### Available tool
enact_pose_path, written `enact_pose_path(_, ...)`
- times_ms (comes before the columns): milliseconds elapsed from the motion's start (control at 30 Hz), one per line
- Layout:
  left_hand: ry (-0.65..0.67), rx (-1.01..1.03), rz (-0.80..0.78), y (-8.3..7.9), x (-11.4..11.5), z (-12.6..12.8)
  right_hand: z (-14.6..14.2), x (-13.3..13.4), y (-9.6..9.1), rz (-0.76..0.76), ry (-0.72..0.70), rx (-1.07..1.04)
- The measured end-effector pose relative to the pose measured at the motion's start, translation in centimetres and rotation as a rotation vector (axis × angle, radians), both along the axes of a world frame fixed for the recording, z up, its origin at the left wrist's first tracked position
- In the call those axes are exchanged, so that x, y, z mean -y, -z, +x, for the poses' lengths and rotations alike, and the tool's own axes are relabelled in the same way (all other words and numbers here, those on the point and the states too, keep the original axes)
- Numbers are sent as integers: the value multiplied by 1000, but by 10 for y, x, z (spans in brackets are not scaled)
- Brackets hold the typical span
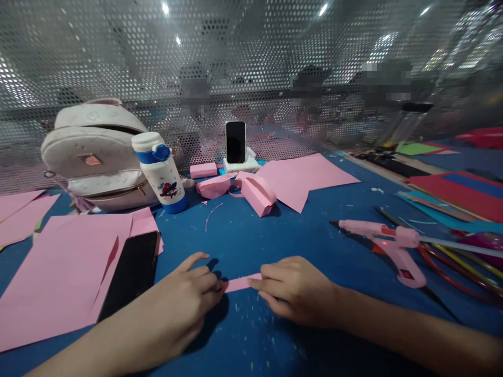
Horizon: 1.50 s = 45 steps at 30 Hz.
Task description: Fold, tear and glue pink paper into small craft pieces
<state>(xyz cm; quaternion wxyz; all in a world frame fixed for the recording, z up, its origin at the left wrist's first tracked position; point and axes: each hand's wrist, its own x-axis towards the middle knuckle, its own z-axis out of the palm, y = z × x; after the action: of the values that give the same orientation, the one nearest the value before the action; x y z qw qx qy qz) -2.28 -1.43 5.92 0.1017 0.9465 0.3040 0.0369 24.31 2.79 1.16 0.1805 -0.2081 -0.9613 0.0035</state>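
Observation:
A narrow strip of pink paper (237, 284) stretches between my two hands, just over the blue table. My left hand (192, 290) pinches its left end, the index finger lifted away from the others. At the other end, the fingers of my right hand (296, 290) are closed on the strip and cover its tip. Beyond the hands lie folded pink paper pieces (257, 193), one of them box-like with a curved band. A pink glue gun (387, 241) rests on its side to the right, with a clear glue stick in its back.
Pink sheets (66, 262) and a black phone (131, 269) lie at left. Behind them stand a white backpack (98, 157) and a bottle (161, 175). A phone (236, 142) leans upright at the back, before a perforated metal panel (251, 63). Coloured sheets (463, 193) lie at right.

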Motion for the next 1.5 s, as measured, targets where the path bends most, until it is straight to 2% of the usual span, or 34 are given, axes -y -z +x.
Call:
enact_pose_path(67,-45,45,193,22,3,6,0,-1,0,0,-6,-12)
enact_pose_path(133,-13,59,382,43,6,11,0,-3,1,-17,-6,4)
enact_pose_path(233,-25,36,412,59,8,13,1,-4,1,-60,3,23)
enact_pose_path(433,-10,175,324,55,3,10,2,-7,2,-196,0,-24)
enact_pose_path(667,-23,211,143,56,-1,5,3,-10,0,-323,45,-45)
enact_pose_path(867,-37,239,136,56,0,5,4,-12,1,-343,103,-35)
enact_pose_path(1500,-19,248,96,53,-1,6,2,-14,0,-452,145,-47)
